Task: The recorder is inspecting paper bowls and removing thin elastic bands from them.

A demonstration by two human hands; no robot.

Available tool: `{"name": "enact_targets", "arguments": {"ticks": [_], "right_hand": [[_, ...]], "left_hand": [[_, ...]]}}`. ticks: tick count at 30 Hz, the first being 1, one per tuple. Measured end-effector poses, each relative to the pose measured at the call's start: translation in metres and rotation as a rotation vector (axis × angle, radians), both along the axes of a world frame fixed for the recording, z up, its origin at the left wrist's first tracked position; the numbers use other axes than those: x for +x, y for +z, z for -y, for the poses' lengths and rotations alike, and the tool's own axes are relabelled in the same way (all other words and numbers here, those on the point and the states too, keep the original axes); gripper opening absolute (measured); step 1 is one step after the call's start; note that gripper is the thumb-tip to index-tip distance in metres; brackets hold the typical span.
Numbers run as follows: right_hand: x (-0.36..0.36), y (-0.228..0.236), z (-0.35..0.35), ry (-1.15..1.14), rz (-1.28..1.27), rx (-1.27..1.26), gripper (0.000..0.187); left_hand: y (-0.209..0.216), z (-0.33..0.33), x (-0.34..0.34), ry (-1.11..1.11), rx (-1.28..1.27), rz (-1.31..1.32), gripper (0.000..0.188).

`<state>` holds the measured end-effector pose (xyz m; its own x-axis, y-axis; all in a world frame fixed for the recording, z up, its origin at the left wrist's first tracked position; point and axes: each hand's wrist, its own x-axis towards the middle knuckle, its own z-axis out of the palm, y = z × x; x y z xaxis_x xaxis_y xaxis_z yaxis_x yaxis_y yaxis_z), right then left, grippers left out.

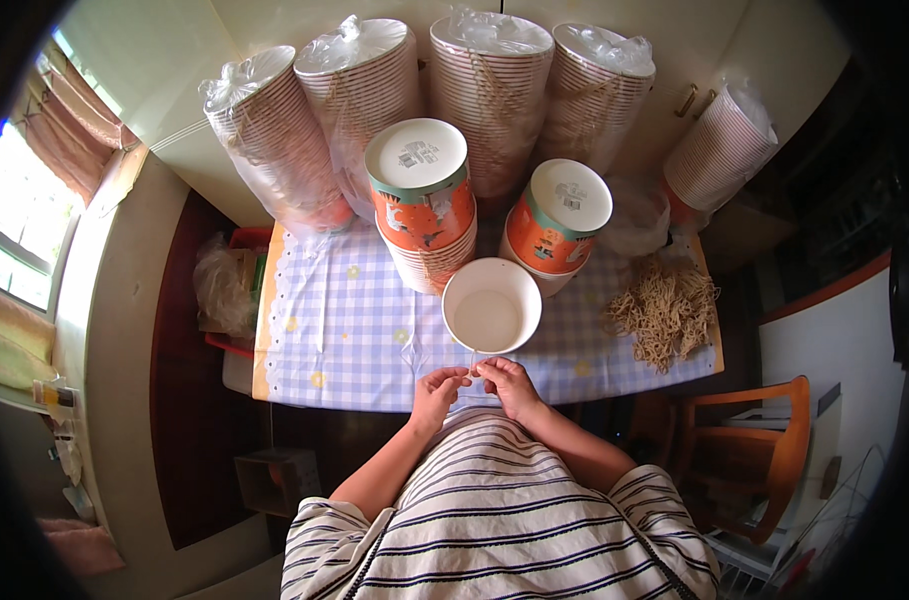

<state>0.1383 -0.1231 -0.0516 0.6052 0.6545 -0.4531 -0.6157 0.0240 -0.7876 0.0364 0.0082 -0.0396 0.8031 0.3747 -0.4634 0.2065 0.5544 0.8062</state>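
An upright white paper bucket (492,310) stands near the table's front edge, its open mouth facing me. My left hand (437,394) and my right hand (509,388) meet just in front of its rim, fingertips pinched close together. Between them shows a short piece of thin pale cord (473,356) at the bucket's near rim. Whether both hands grip the cord is too small to tell fully. Behind the bucket are two stacks of upside-down orange and green paper buckets, a taller left stack (424,215) and a shorter right stack (554,230).
A tangled heap of tan cords (664,312) lies on the right of the checked tablecloth (349,330). Several tall bagged bucket stacks (489,95) line the back. A wooden chair (744,455) is at the right; a red crate (236,340) sits left of the table.
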Motion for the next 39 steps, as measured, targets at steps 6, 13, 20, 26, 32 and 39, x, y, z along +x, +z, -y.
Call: {"name": "enact_targets", "arguments": {"ticks": [6, 13, 20, 26, 32, 39], "right_hand": [[-0.002, -0.002, -0.001, -0.011, -0.002, -0.012, 0.014], [-0.003, 0.000, -0.004, 0.007, 0.030, -0.022, 0.013], [-0.003, -0.002, -0.007, -0.008, 0.029, -0.008, 0.016], [-0.003, -0.003, -0.007, -0.025, 0.005, -0.009, 0.016], [-0.003, -0.004, -0.008, -0.019, -0.004, -0.039, 0.013], [-0.005, -0.003, -0.008, 0.014, 0.059, -0.038, 0.015]], "left_hand": [[-0.005, 0.002, 0.000, -0.040, 0.072, -0.031, 0.019], [-0.008, 0.001, 0.000, -0.052, 0.091, -0.037, 0.018], [-0.015, 0.002, -0.001, -0.008, 0.154, 0.024, 0.013], [-0.013, 0.002, -0.001, -0.007, 0.159, 0.042, 0.012], [-0.011, 0.001, 0.000, -0.020, 0.169, 0.044, 0.013], [-0.001, 0.004, 0.007, -0.070, 0.478, -0.036, 0.018]]}}
